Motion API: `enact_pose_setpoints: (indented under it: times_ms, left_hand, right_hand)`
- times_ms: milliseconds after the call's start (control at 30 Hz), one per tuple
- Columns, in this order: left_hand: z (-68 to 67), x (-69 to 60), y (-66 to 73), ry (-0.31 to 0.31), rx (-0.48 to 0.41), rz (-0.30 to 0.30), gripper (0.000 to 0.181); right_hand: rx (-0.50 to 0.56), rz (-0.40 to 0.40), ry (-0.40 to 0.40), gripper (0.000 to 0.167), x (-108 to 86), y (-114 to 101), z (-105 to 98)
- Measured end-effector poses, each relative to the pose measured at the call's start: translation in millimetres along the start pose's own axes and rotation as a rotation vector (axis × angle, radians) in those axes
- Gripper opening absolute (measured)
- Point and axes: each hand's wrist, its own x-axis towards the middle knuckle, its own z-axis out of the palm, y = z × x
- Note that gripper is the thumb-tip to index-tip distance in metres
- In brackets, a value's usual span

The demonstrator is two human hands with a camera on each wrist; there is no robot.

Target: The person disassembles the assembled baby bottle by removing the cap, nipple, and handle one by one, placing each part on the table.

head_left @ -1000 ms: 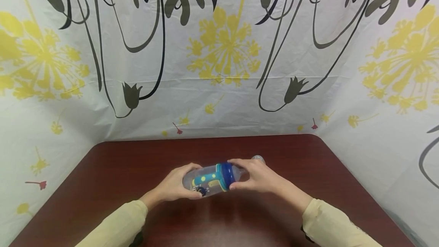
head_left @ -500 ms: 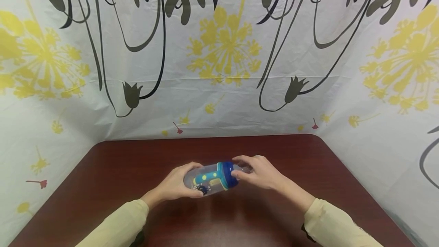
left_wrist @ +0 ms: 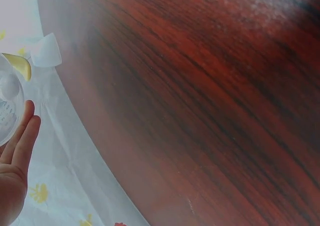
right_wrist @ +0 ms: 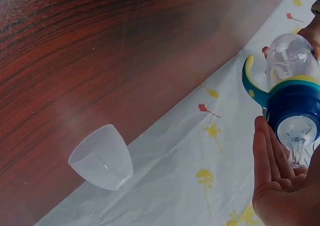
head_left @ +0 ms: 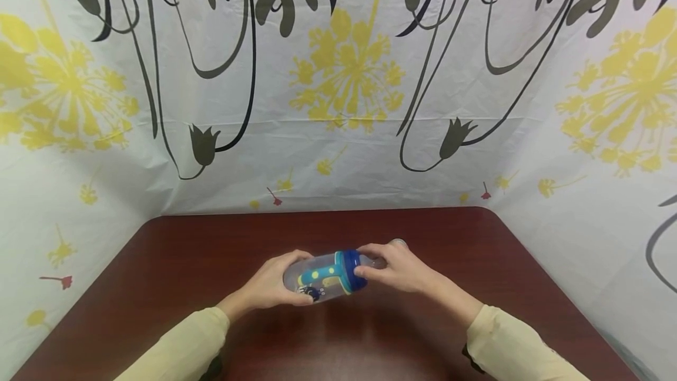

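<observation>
A clear, rounded plastic bottle (head_left: 322,287) is held nearly sideways above the table (head_left: 222,246), with a smooth blue collar (head_left: 351,269), a curved teal handle (right_wrist: 252,92) and a transparent, tapering teat (right_wrist: 296,152). The left hand (head_left: 272,283) grasps its rounded base; the right hand (head_left: 399,267) grips the collar between thumb and fingers. Beyond it, a frosted, cup-shaped cap (right_wrist: 102,158) sits on glossy, dark-grained red wood, before creased white floral cloth (head_left: 359,175)

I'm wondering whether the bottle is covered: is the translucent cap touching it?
Apart. The right wrist view shows the cap well to one side of the bottle, with patterned cloth showing between them.
</observation>
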Motion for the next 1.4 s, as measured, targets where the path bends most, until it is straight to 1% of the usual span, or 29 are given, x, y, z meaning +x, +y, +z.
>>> enact_pose_setpoints:
  times_ms: [133,233,333,467,600,833,1033,1167,1233,1400]
  left_hand:
    - [-0.6,-0.5,0.1,-0.002,0.004,0.009,0.061]
    - [-1.0,-1.0,-0.1,-0.002,0.005,0.013,0.062]
    - [-1.7,-1.2,-0.8,0.004,0.006,0.009,0.062]
    - [-2.7,-1.1,-1.4,0.014,0.012,0.005,0.061]
    - [-3.3,-1.1,-1.3,0.018,0.013,0.002,0.061]
    - [-2.7,-1.0,-1.5,0.018,0.007,-0.002,0.061]
    - [-2.3,0.3,-0.8,0.023,-0.005,0.0,0.061]
    - [-2.0,0.8,0.4,0.024,-0.003,-0.007,0.061]
    - [-1.7,0.9,0.7,0.026,0.002,-0.007,0.061]
    - [-0.4,1.1,0.6,0.024,0.007,-0.003,0.062]
  right_hand:
    - [-0.057,-0.029,0.019,0.053,0.4,0.0,-0.4]
    - [-0.079,-0.051,0.03,0.055,0.3,-0.2,-0.6]
    - [-0.056,-0.076,0.033,0.057,0.6,-0.5,-0.3]
    - [0.02,-0.108,0.03,0.058,1.1,-0.2,0.5]
    - [0.066,-0.123,0.021,0.059,1.5,0.2,0.5]
    - [0.066,-0.108,0.0,0.059,1.7,-0.9,-1.3]
    - [0.047,-0.068,0.052,0.06,0.6,-0.2,-2.2]
    - [0.018,-0.038,0.081,0.056,-0.3,0.7,-1.7]
    - [0.005,-0.031,0.075,0.054,0.1,0.8,-0.9]
    - [0.01,-0.034,0.036,0.053,1.5,0.8,1.3]
